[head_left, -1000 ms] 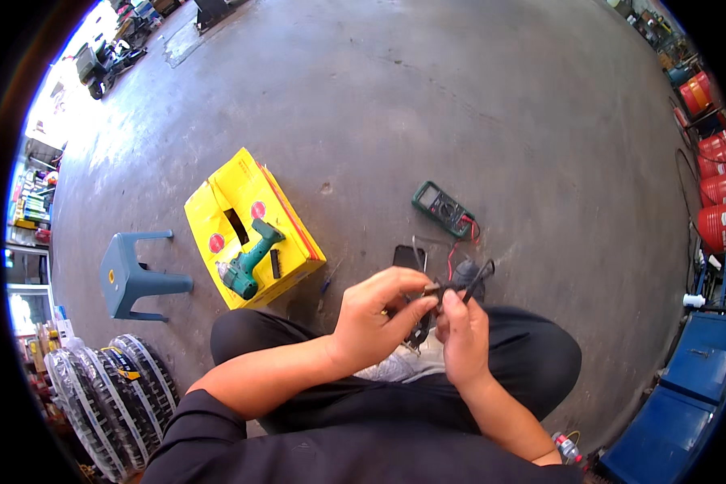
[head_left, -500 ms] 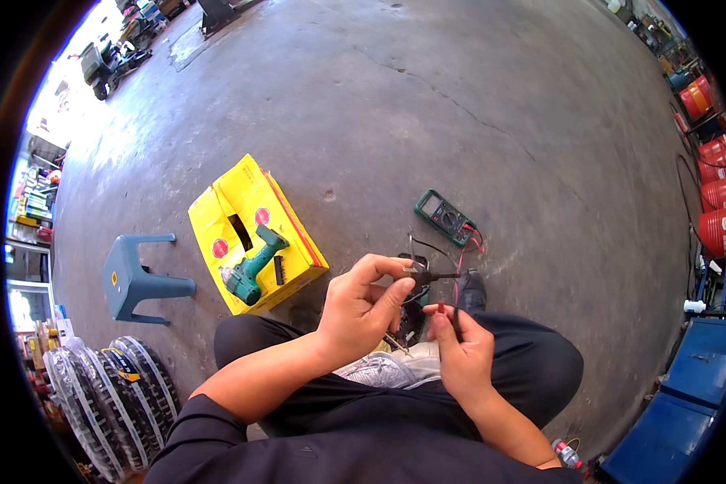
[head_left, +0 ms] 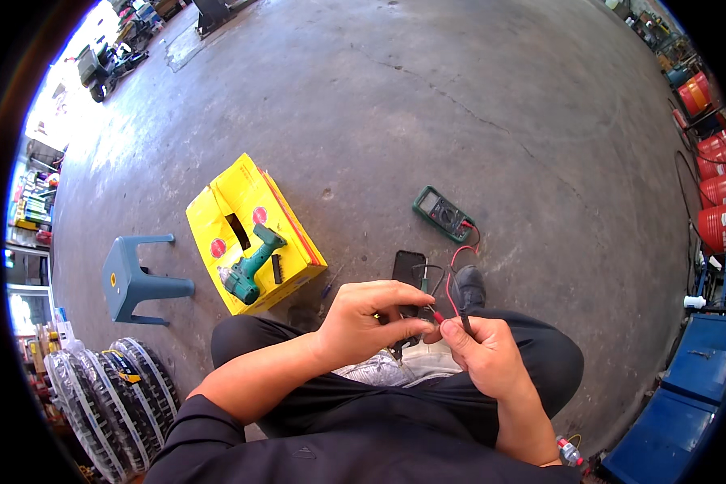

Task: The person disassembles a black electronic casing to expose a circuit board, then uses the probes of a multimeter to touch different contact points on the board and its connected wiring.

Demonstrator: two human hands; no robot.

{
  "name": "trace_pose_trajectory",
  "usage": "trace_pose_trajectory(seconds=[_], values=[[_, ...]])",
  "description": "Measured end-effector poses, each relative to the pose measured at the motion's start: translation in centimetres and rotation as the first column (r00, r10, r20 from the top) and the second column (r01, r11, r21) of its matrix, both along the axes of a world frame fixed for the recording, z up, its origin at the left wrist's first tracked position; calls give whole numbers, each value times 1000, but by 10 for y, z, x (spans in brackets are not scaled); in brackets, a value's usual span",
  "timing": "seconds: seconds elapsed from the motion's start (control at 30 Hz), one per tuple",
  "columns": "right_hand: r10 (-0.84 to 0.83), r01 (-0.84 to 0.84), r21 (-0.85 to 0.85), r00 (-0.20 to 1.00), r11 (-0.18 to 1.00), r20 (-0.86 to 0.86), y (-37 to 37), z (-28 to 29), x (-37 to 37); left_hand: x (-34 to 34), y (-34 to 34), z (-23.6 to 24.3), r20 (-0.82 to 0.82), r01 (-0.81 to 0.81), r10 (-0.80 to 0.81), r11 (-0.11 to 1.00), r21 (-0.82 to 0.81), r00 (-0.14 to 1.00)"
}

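Observation:
My right hand (head_left: 486,348) is closed on a red test probe (head_left: 438,317) and a black test probe (head_left: 466,324), pinched between thumb and fingers. The red one points toward my left hand (head_left: 371,324). That hand is curved, its thumb and forefinger apart on either side of the red probe's tip, and nothing shows held in it. Whether it touches the tip, I cannot tell. Beyond lies a green-cased multimeter (head_left: 444,214) on the floor, with a red lead (head_left: 450,278) running from it. A black flat rectangular object (head_left: 409,265) and a slim green-handled tool (head_left: 425,278) sit just past my fingers.
A yellow box (head_left: 246,189) stands at left, carrying a green cordless power tool (head_left: 254,262). Further left are a blue plastic stool (head_left: 133,278) and wrapped tyres (head_left: 109,395). Red drums (head_left: 719,228) and blue cabinets (head_left: 661,436) line the right. My shoe (head_left: 470,288) rests near the lead.
The dark piece with a cable that was in my left hand is gone from its fingers. My left hand has lowered toward the probes; my right hand has shifted slightly right.

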State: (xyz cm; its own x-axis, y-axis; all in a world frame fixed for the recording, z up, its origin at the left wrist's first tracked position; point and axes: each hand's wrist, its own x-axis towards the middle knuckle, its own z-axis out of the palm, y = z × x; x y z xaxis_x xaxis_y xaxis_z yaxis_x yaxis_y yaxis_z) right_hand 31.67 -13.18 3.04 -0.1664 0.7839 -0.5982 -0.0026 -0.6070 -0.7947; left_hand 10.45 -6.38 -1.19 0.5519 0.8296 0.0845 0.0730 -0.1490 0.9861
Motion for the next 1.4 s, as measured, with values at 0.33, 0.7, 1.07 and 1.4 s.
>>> trace_pose_trajectory(seconds=[0.33, 0.7, 1.07, 1.4], values=[[83, -122, 137, 961, 983, 264, 9, 6, 11, -3, 1, 7, -28, 99, -120, 910, -402, 992], [-622, 342, 822, 783, 455, 18, 8, -4, 20, -4, 21, -7, 141, -231, 380, 774, -590, 914], [-135, 59, 781, 990, 622, 33, -13, -17, -25, -2, 25, -3, 176, -366, 488, 808, -462, 855], [-207, -69, 916, 965, 396, 163, -7, -32, -34, 2, 21, -2, 154, -385, 497, 804, -453, 854]])
